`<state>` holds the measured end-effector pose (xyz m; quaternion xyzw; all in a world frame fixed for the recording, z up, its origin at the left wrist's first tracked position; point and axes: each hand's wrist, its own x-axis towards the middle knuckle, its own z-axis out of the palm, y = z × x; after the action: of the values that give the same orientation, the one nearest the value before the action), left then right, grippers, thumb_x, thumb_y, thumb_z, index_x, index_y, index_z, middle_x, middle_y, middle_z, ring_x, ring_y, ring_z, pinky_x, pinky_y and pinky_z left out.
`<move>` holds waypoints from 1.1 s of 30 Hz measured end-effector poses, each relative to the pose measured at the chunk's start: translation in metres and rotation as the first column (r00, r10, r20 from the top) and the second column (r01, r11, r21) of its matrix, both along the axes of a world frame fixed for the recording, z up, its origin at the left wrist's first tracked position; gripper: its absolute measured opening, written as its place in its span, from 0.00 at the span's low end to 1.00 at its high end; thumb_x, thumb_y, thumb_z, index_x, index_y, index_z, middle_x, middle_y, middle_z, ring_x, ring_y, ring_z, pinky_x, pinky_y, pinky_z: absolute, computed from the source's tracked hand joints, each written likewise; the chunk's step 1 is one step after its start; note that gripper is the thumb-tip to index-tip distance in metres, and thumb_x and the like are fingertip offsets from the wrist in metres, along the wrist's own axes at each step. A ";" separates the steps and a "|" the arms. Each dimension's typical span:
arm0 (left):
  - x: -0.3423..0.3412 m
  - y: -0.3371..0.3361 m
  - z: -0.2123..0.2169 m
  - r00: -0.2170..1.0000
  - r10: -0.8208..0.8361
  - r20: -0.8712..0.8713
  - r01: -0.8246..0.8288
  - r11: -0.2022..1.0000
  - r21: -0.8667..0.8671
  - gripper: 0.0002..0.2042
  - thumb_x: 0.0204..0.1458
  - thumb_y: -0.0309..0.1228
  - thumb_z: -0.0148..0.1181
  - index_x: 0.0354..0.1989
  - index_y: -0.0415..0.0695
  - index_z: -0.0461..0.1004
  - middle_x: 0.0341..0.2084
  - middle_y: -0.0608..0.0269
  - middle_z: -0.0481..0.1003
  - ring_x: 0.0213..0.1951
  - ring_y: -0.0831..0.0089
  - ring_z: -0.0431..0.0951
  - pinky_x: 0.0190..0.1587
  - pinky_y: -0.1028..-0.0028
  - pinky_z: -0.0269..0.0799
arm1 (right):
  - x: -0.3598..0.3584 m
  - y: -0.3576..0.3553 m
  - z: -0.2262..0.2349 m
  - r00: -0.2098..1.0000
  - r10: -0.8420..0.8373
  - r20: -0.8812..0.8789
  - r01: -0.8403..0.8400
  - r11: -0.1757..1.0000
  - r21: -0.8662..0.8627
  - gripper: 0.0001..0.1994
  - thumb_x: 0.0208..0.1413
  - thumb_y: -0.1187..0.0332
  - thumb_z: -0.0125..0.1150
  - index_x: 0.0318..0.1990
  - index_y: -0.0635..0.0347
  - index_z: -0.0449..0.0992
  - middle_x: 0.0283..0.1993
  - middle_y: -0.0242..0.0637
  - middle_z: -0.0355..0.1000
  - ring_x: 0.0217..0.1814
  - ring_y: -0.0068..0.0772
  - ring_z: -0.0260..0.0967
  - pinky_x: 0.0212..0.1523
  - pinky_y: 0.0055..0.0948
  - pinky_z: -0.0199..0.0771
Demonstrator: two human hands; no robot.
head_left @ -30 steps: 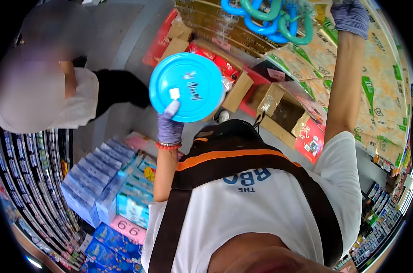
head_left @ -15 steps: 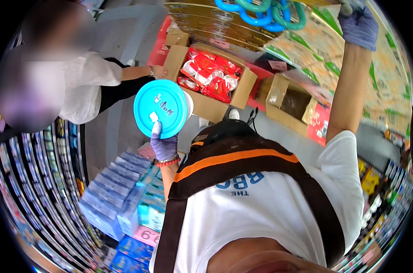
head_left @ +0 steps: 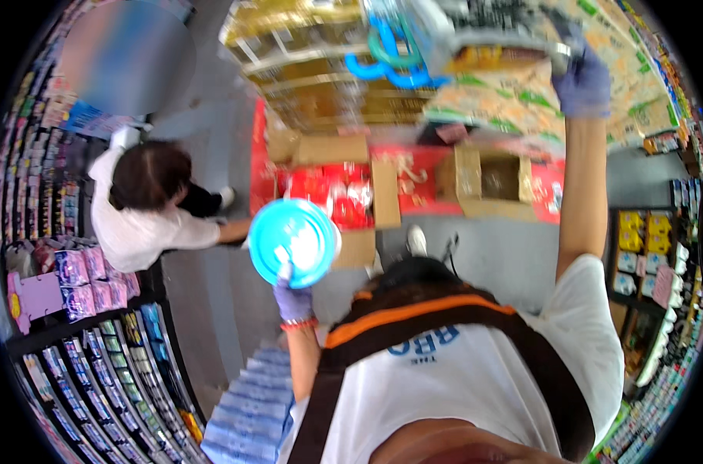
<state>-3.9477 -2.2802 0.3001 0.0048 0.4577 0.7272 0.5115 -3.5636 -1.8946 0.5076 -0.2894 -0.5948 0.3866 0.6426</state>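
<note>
Below our chin, our left hand (head_left: 293, 300), in a purple glove, is clamped on the rim of a round turquoise plate (head_left: 293, 241), holding it up over the grey floor (head_left: 212, 309). Our right hand (head_left: 583, 77), gloved too, reaches high, closed on a grey-edged pack (head_left: 490, 27) among the stacked goods. Just beyond the plate stands an open carton of red packets (head_left: 332, 193). To our left, another person in a white shirt (head_left: 146, 228) crouches beside the shelves (head_left: 80, 371), one arm stretched toward the carton.
</note>
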 end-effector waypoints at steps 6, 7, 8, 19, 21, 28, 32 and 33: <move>0.011 0.035 -0.017 0.994 -0.036 0.101 0.021 0.989 0.146 0.33 0.46 0.30 0.58 0.61 0.43 0.51 0.55 0.51 0.61 0.54 0.55 0.66 0.52 0.53 0.67 | -0.014 -0.003 0.029 0.966 0.120 -0.228 -0.196 0.916 -0.350 0.19 0.52 0.72 0.46 0.52 0.67 0.64 0.44 0.44 0.70 0.31 0.37 0.75 0.19 0.16 0.75; 0.017 0.047 -0.013 0.995 -0.051 0.084 0.035 0.983 0.180 0.33 0.46 0.30 0.58 0.61 0.43 0.51 0.55 0.51 0.61 0.54 0.55 0.66 0.52 0.53 0.67 | -0.014 0.010 0.031 0.963 0.113 -0.246 -0.202 0.905 -0.374 0.19 0.52 0.72 0.46 0.52 0.67 0.64 0.45 0.45 0.70 0.31 0.37 0.75 0.19 0.17 0.75; 0.023 0.056 -0.012 0.997 -0.023 0.075 0.009 0.985 0.171 0.33 0.45 0.30 0.58 0.61 0.43 0.51 0.55 0.51 0.61 0.53 0.55 0.67 0.52 0.54 0.68 | -0.012 0.025 0.032 0.958 0.101 -0.267 -0.206 0.892 -0.402 0.18 0.52 0.72 0.46 0.51 0.67 0.64 0.45 0.46 0.70 0.31 0.38 0.75 0.19 0.17 0.76; -0.010 0.185 0.078 0.997 -0.041 -0.060 0.056 0.960 0.276 0.28 0.45 0.37 0.61 0.54 0.41 0.59 0.45 0.53 0.70 0.39 0.63 0.76 0.33 0.69 0.76 | -0.187 0.167 0.026 0.656 0.321 -0.683 -0.636 0.723 -0.270 0.07 0.49 0.73 0.45 0.21 0.54 0.64 0.16 0.31 0.60 0.16 0.29 0.62 0.21 0.28 0.74; -0.036 0.209 0.086 0.985 -0.072 -0.155 0.115 0.949 0.294 0.27 0.46 0.35 0.60 0.55 0.42 0.59 0.46 0.53 0.70 0.42 0.62 0.75 0.36 0.66 0.76 | -0.222 0.192 0.017 0.705 0.367 -0.606 -0.651 0.674 -0.349 0.08 0.51 0.71 0.44 0.21 0.54 0.64 0.16 0.32 0.60 0.17 0.31 0.62 0.21 0.30 0.72; -0.117 0.301 0.097 0.946 -0.239 -0.218 0.287 0.932 0.220 0.27 0.47 0.31 0.59 0.56 0.42 0.57 0.49 0.53 0.66 0.48 0.59 0.72 0.45 0.61 0.75 | -0.312 0.280 -0.065 0.768 0.317 -0.556 -0.609 0.631 -0.481 0.03 0.48 0.73 0.53 0.31 0.60 0.66 0.27 0.37 0.67 0.22 0.29 0.65 0.24 0.26 0.71; -0.144 0.361 0.108 0.881 -0.378 -0.282 0.438 0.878 0.191 0.29 0.46 0.30 0.61 0.57 0.42 0.57 0.50 0.54 0.66 0.49 0.62 0.70 0.48 0.62 0.73 | -0.322 0.268 -0.047 0.943 0.138 -0.304 -0.320 0.630 -0.707 0.07 0.47 0.73 0.53 0.35 0.61 0.72 0.30 0.38 0.71 0.27 0.35 0.69 0.25 0.32 0.73; -0.151 0.374 0.107 0.853 -0.411 -0.321 0.475 0.867 0.152 0.30 0.45 0.31 0.62 0.57 0.42 0.57 0.50 0.54 0.65 0.49 0.63 0.70 0.49 0.63 0.72 | -0.315 0.265 -0.037 0.940 0.197 -0.280 -0.342 0.572 -0.746 0.07 0.48 0.75 0.52 0.36 0.62 0.73 0.32 0.39 0.72 0.30 0.36 0.72 0.27 0.30 0.76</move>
<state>-4.0991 -1.9060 0.4067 0.2708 0.4259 0.6279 0.5924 -3.8785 -1.6298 0.4709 -0.4134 -0.3469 0.7231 0.4311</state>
